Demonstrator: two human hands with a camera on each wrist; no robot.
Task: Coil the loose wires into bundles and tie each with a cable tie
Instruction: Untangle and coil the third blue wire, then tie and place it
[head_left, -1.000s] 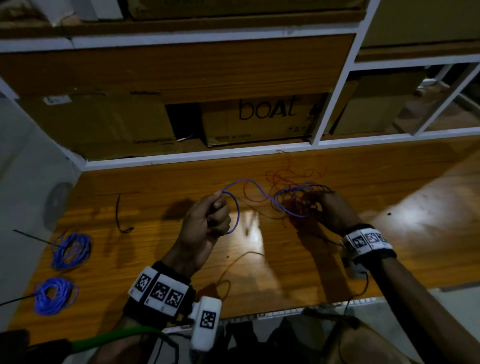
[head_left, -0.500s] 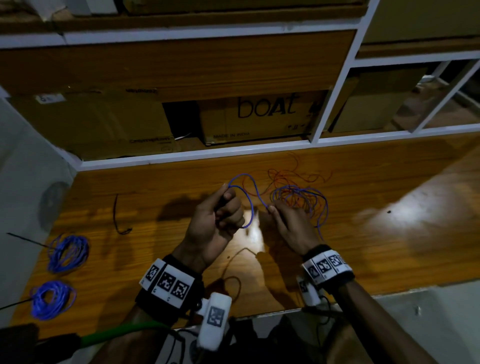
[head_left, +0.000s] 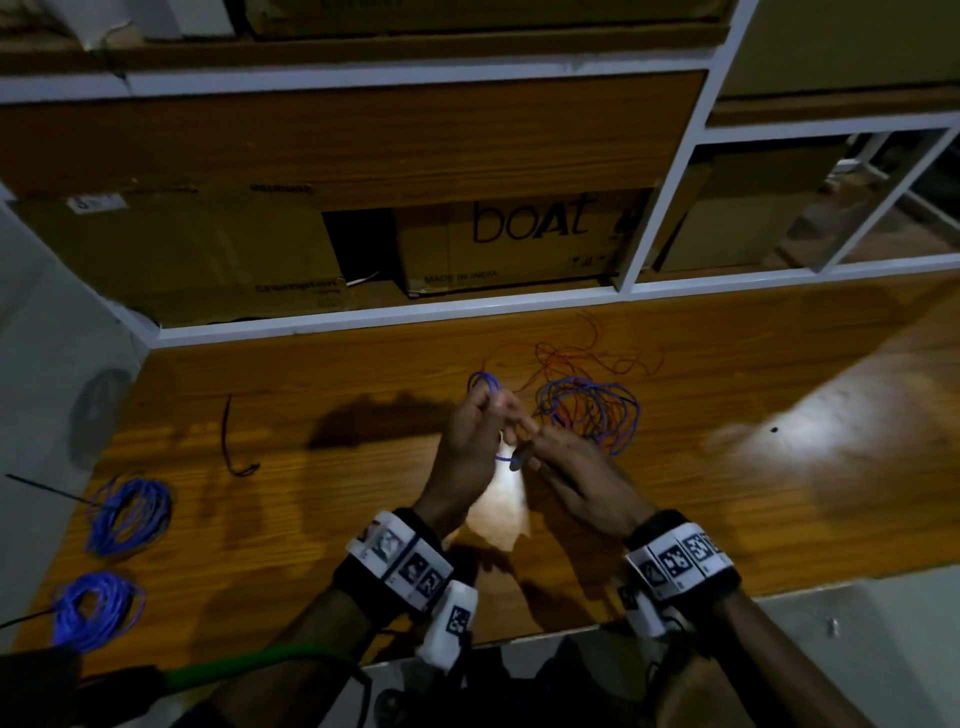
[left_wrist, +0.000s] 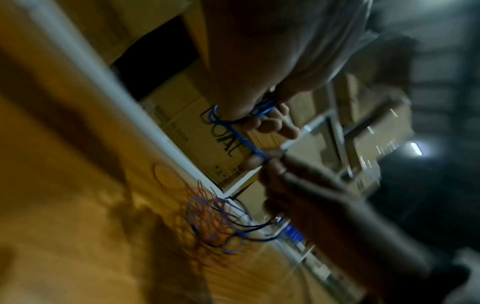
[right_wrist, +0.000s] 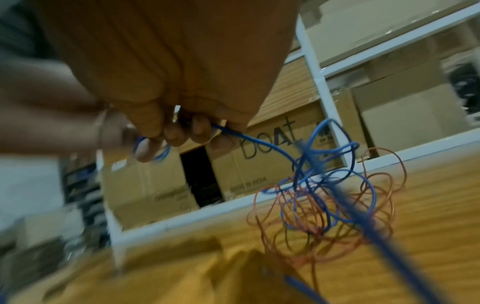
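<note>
looping blue wire (head_left: 484, 382) around left hand (head_left: 470, 447) fingers; right hand (head_left: 582, 467) fingers pinch it.

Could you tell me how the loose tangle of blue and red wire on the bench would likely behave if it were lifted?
The wire tangle looks thin and springy, so it would probably sag and spread. Its blue and red loops interlock, so they would likely snag and lift together. The blue wire in the right hand would probably drag it.

right hand (head_left: 576, 470) moved in to meet left hand (head_left: 470, 447), blue wire (head_left: 485, 382) span between them now short
</note>
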